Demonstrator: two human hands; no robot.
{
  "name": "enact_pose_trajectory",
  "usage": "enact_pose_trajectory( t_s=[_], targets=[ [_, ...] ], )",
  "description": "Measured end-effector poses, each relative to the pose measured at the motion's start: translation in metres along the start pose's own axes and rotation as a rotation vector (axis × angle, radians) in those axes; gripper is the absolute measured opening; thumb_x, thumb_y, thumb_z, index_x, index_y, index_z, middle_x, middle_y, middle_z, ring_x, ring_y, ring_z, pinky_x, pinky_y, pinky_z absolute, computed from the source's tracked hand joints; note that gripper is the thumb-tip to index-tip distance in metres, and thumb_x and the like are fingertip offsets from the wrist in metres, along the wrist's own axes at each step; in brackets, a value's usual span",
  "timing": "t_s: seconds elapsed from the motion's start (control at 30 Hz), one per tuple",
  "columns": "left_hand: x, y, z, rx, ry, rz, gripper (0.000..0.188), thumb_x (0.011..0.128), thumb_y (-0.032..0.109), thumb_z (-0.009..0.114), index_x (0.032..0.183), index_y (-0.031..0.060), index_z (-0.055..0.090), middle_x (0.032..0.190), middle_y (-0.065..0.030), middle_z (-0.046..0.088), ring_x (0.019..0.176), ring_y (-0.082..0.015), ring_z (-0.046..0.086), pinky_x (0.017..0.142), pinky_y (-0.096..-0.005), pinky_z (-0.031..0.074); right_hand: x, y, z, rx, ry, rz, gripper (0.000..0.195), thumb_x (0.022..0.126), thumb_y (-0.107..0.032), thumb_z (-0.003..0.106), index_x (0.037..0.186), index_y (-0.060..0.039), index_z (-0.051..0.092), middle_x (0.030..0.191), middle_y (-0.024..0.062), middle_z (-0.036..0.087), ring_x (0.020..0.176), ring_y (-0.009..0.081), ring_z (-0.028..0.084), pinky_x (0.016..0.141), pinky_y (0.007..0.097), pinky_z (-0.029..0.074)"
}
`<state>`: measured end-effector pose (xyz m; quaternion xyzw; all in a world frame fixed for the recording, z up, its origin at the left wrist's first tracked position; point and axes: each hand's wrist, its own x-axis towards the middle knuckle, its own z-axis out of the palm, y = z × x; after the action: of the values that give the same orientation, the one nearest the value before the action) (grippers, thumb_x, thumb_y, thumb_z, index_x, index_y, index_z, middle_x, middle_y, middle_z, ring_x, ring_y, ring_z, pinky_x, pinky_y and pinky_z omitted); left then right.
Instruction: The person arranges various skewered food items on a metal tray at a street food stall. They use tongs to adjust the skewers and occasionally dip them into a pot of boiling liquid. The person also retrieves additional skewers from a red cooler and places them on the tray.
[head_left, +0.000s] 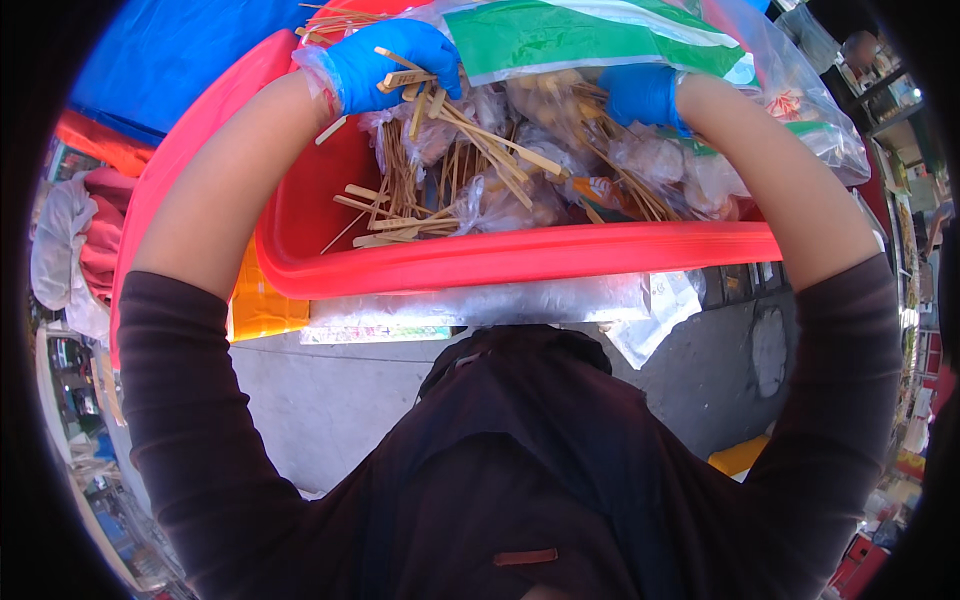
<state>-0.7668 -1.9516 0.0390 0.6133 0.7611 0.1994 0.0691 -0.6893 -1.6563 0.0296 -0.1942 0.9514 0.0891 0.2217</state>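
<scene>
My left hand (397, 64), in a blue glove over a clear plastic one, is closed around a bundle of flat bamboo skewers (499, 142) at the upper left of a red plastic tub (517, 255). My right hand (643, 94), gloved in blue, reaches into the tub at the upper right, against a clear bag of skewered food (555, 97); its fingers are partly hidden under a green and white plastic bag (592, 37), so its grip does not show. More thin skewers (394, 150) and clear bags of food (502, 199) lie below and between my hands.
A second red tub (187, 120) stands at the left, beside a blue sheet (172, 45). Below the near rim are a metal surface (480, 300), an orange package (266, 296) and a white plastic bag (656, 315). A large clear bag (810, 97) hangs at the right.
</scene>
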Motion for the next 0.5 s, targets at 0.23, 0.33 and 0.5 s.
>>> enact_pose_trajectory(
  t_s=[0.23, 0.33, 0.5],
  targets=[
    [0.007, 0.009, -0.011, 0.274, -0.205, -0.107, 0.025, 0.077, 0.008, 0.059, 0.098, 0.0142, 0.071, 0.085, -0.0111, 0.066, 0.075, -0.026, 0.064, 0.065, -0.0349, 0.052, 0.032, -0.003, 0.038, -0.023, 0.218, -0.115, 0.033, 0.084, -0.022, 0.049, 0.112, -0.0072, 0.058, 0.105, 0.015, 0.056, 0.092, 0.0282, 0.057, 0.078, 0.0404, 0.045],
    [-0.002, 0.0, -0.008, 0.168, -0.163, -0.087, 0.025, 0.076, 0.011, 0.062, 0.099, 0.0153, 0.071, 0.084, -0.0126, 0.066, 0.075, -0.029, 0.064, 0.066, -0.0373, 0.052, 0.041, -0.005, 0.045, 0.049, 0.274, -0.111, 0.039, 0.087, -0.025, 0.046, 0.12, -0.0076, 0.056, 0.118, 0.0155, 0.053, 0.103, 0.0306, 0.055, 0.088, 0.0412, 0.043],
    [0.004, -0.001, -0.003, 0.127, -0.147, -0.135, 0.023, 0.072, 0.011, 0.065, 0.094, 0.0147, 0.071, 0.083, -0.0149, 0.066, 0.079, -0.0348, 0.063, 0.068, -0.0418, 0.051, 0.026, -0.013, 0.052, 0.154, 0.174, -0.02, 0.048, 0.091, -0.029, 0.039, 0.133, -0.0084, 0.05, 0.139, 0.0155, 0.046, 0.12, 0.033, 0.051, 0.103, 0.0419, 0.039]
  ],
)
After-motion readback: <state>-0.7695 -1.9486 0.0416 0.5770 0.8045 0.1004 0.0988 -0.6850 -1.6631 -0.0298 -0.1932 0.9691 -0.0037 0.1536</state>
